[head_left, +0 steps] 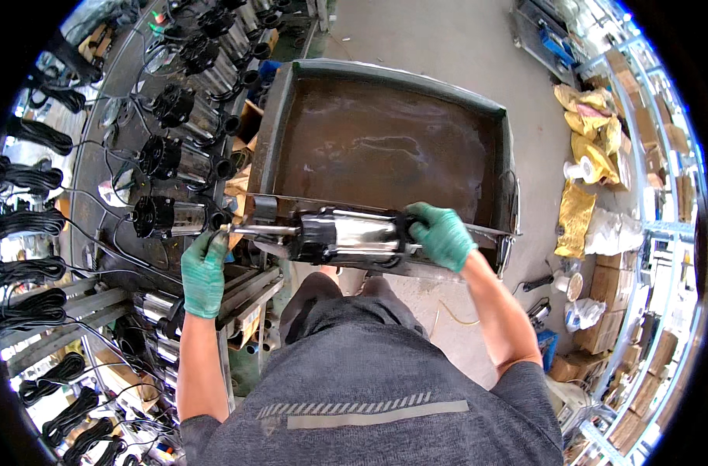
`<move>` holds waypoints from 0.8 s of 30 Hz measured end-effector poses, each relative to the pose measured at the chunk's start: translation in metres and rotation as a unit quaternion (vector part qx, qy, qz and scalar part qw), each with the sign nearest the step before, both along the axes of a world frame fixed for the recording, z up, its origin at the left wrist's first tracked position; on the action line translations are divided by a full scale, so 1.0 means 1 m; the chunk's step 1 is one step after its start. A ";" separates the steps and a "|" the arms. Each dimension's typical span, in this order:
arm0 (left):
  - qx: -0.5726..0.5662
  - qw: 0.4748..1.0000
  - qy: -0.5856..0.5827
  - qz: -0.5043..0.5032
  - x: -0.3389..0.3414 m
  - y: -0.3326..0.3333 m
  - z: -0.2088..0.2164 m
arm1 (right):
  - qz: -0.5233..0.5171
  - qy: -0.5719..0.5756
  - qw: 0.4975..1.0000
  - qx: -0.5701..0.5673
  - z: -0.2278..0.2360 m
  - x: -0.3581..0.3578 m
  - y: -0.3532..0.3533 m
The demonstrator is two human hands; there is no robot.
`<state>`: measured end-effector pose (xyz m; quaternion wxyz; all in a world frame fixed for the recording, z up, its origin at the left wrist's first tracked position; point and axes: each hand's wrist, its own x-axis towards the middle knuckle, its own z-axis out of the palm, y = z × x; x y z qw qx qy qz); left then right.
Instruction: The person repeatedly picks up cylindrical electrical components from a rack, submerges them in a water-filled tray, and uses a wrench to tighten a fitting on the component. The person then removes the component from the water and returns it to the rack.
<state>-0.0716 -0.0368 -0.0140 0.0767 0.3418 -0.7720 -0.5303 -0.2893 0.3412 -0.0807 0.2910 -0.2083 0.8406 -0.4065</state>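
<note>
On your left, the dark bench (90,177) carries a row of black-and-silver pumps (184,113) lying side by side. To your right, the grey floor (416,31) holds a gold sack (577,221) and, just beside it, a white bag (614,231); farther right, a blue rack (668,227) carries cardboard boxes (647,126).

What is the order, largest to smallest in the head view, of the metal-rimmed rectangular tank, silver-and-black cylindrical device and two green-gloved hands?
1. Rectangular tank
2. Cylindrical device
3. Left hand and right hand: too alike to rank
</note>
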 end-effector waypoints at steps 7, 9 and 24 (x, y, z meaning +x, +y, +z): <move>-0.163 0.960 -0.080 -0.211 -0.051 -0.037 -0.013 | -0.052 0.049 0.993 0.097 0.071 -0.094 0.009; -0.268 0.917 -0.136 -0.261 -0.068 -0.041 -0.023 | -0.042 0.098 0.983 0.148 0.065 -0.114 0.004; -0.379 0.876 -0.105 -0.280 -0.171 -0.028 -0.182 | -0.066 0.193 0.899 0.388 -0.091 -0.108 -0.024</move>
